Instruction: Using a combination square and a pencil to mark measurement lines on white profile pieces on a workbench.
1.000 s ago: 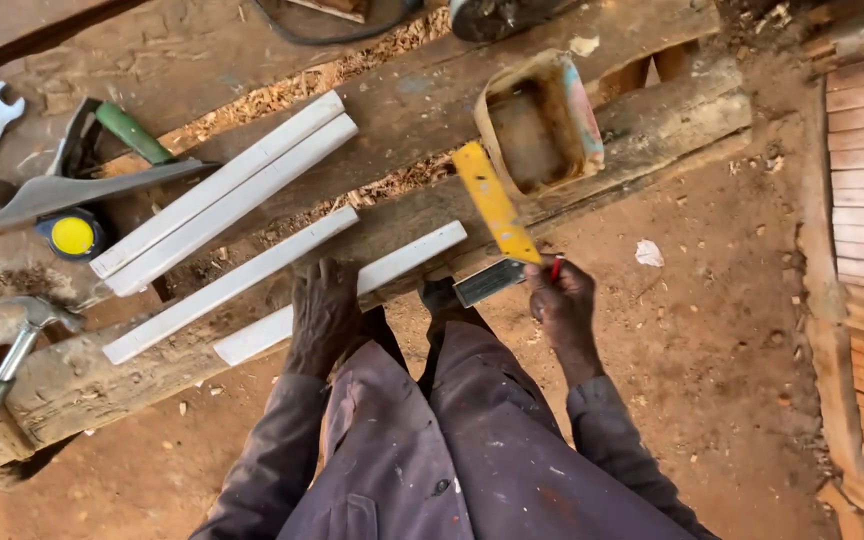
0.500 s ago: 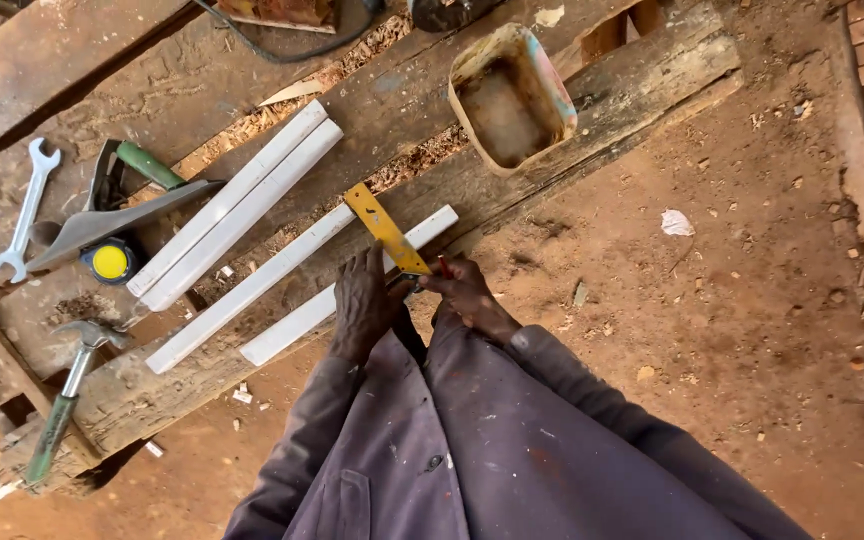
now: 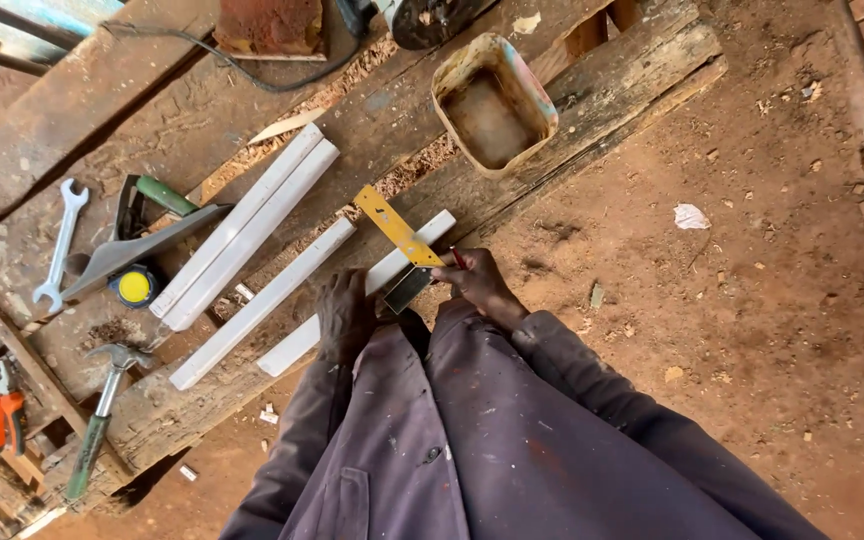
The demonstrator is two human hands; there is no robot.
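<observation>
My left hand (image 3: 344,315) presses down on a white wooden strip (image 3: 302,337) that lies across the rough plank bench (image 3: 572,110), close to the dark stock of a try square. The square's yellow blade (image 3: 397,226) lies across the strip. My right hand (image 3: 477,283) grips a red pencil (image 3: 458,258) with its tip at the blade's edge. Three more white strips (image 3: 242,230) lie side by side to the left.
A worn tub (image 3: 493,104) stands on the bench at the back. To the left lie a spanner (image 3: 57,245), a trowel (image 3: 142,245), a yellow tape measure (image 3: 135,287), a hammer (image 3: 100,415) and red pliers (image 3: 4,412). Bare dirt floor lies to the right.
The view has swung right, so the bench sits further left. My right hand has come back to the square's blade with the pencil; my left hand stays on the strip.
</observation>
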